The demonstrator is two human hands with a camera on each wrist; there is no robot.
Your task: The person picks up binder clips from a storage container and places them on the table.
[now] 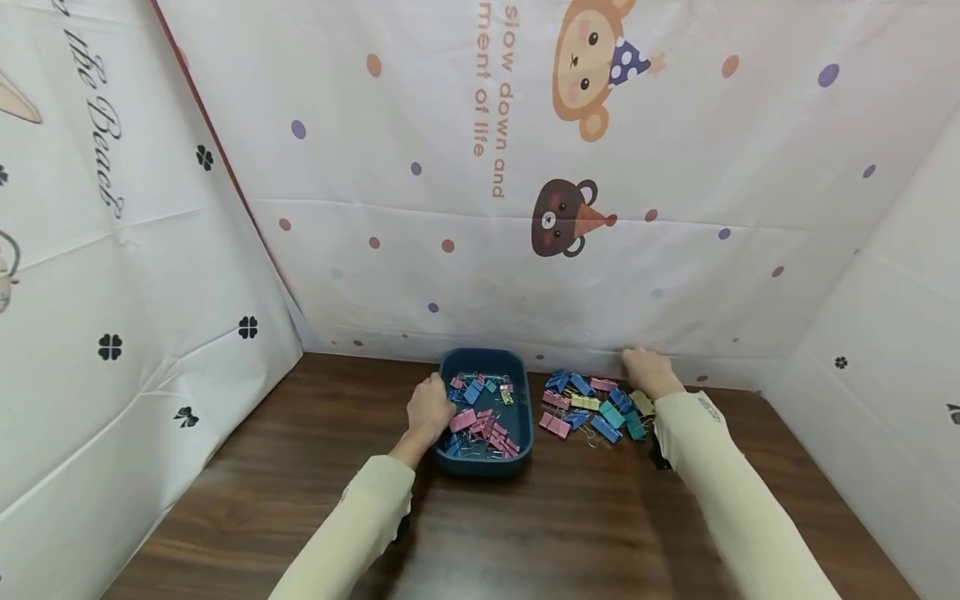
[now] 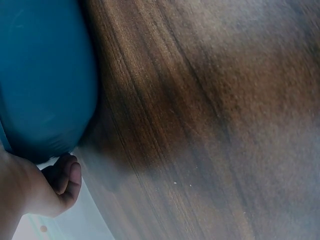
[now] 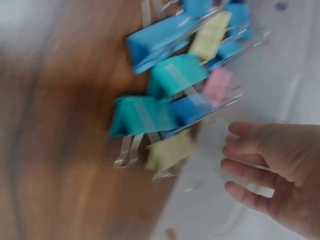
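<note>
You are at a screened-off workstation, wider room indeterminable: printed white sheets (image 1: pixel 420 275) line the far, left and right edges of your wood-grain desk (image 1: pixel 525 533).

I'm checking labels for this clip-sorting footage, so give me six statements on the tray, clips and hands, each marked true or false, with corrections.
1. The left hand is at the left side of the tray. True.
2. A pile of clips lies on the table. True.
3. Every clip in the pile is pink. False: blue, teal and yellow ones show too.
4. The pile is left of the tray. False: it is on the right.
5. The right hand is near the far edge of the pile. True.
6. The right hand holds a clip. False: none shows in it.
</note>
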